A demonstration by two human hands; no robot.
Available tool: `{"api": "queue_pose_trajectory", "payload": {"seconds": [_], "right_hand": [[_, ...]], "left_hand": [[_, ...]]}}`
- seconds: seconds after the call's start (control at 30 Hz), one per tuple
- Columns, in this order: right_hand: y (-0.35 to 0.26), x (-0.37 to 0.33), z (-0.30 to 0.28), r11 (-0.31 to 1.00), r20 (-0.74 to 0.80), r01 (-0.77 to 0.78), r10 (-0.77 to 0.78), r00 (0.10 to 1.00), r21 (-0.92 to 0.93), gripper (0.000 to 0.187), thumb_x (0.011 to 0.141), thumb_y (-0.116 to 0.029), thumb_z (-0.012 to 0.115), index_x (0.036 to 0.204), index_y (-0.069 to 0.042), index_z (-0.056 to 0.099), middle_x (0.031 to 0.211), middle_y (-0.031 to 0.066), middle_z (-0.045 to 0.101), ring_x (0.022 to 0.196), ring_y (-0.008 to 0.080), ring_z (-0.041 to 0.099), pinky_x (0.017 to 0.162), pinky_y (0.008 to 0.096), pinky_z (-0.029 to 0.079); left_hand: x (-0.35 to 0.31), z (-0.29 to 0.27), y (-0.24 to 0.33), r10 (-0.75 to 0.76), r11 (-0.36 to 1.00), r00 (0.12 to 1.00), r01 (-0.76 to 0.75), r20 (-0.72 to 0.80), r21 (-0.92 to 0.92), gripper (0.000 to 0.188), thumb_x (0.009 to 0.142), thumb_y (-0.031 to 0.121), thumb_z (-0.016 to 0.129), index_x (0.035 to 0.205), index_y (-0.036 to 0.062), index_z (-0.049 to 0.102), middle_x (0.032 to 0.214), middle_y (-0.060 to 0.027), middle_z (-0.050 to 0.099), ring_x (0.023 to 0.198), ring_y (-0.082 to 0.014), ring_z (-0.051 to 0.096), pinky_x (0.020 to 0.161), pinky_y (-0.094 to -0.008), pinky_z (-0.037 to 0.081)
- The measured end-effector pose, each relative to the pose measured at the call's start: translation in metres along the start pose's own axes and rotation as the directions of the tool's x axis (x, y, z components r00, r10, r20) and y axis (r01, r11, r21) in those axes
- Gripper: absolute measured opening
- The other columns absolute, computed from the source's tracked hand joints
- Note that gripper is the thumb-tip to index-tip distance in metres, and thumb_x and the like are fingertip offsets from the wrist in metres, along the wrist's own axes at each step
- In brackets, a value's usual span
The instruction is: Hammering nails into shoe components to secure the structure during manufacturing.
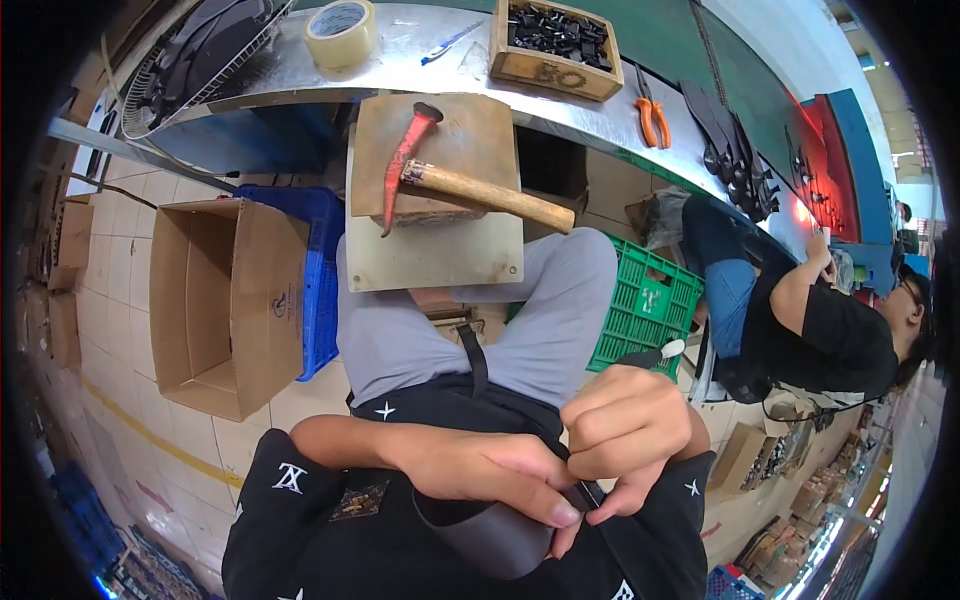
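Close to my body, both hands meet over a looped black strap (490,545), wide and smooth like leather. My left hand (490,470) is closed on the strap, its thumb lying along the top. My right hand (630,430) is curled into a pinch beside it, at a small dark piece (592,492) near the strap's end. The fingers hide most of that piece, so its kind does not show. Beyond my knees, a hammer (490,192) with a red head and wooden handle lies on a wooden block (375,130) above a pale board (430,262).
On the metal bench stand a tape roll (340,35), a pen (450,45), a wooden box (550,72) of small black parts, orange-handled pliers (652,120) and black straps (735,150). A cardboard box (235,310) and green crate (645,310) flank me. A co-worker (835,325) sits at right.
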State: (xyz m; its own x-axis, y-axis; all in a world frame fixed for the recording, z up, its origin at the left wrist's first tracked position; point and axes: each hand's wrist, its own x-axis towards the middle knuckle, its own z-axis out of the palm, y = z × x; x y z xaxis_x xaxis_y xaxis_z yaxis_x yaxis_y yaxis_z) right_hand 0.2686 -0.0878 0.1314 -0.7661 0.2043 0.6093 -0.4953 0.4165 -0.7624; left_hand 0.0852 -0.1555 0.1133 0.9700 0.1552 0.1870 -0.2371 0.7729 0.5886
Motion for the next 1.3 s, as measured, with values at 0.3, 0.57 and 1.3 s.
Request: {"api": "queue_pose_trajectory", "payload": {"seconds": [0.3, 0.57, 1.3], "right_hand": [[-0.016, -0.023, -0.027, 0.764, -0.359, -0.419, 0.261, 0.896, -0.49, 0.053, 0.085, -0.051, 0.07, 0.104, -0.001, 0.07, 0.088, 0.0114, 0.067, 0.067, 0.0196, 0.064, 0.062, 0.0305, 0.051], [0.039, -0.139, -0.118, 0.636, -0.988, -0.771, 0.097, 0.117, -0.03, 0.02, 0.095, -0.018, 0.064, 0.106, -0.001, 0.064, 0.068, 0.0043, 0.061, 0.053, 0.0092, 0.054, 0.048, 0.0245, 0.042], [0.015, 0.041, -0.146, 0.868, -0.711, -0.098, 0.459, 0.533, 0.486, 0.025, 0.102, -0.028, 0.051, 0.111, -0.004, 0.051, 0.079, 0.0127, 0.066, 0.061, 0.0176, 0.064, 0.048, 0.0303, 0.052]], "left_hand": [[-0.028, 0.012, 0.051, 0.431, 0.73, 0.755, 0.029, -0.493, 0.683, 0.038, 0.103, 0.031, 0.051, 0.108, -0.0052, 0.061, 0.096, -0.0112, 0.065, 0.096, -0.0173, 0.06, 0.089, -0.0324, 0.046], [-0.212, -0.058, 0.238, 0.852, 0.159, -0.512, 0.454, 0.111, 0.877, 0.047, 0.1, 0.045, 0.055, 0.117, 0.0022, 0.063, 0.099, -0.011, 0.069, 0.087, -0.0186, 0.067, 0.078, -0.0288, 0.051], [0.042, -0.083, 0.159, 0.864, -0.482, 0.407, 0.502, 0.295, 0.718, 0.072, 0.077, 0.011, 0.075, 0.14, -0.0022, 0.042, 0.144, -0.021, 0.047, 0.139, -0.0342, 0.04, 0.118, -0.0412, 0.023]]}}
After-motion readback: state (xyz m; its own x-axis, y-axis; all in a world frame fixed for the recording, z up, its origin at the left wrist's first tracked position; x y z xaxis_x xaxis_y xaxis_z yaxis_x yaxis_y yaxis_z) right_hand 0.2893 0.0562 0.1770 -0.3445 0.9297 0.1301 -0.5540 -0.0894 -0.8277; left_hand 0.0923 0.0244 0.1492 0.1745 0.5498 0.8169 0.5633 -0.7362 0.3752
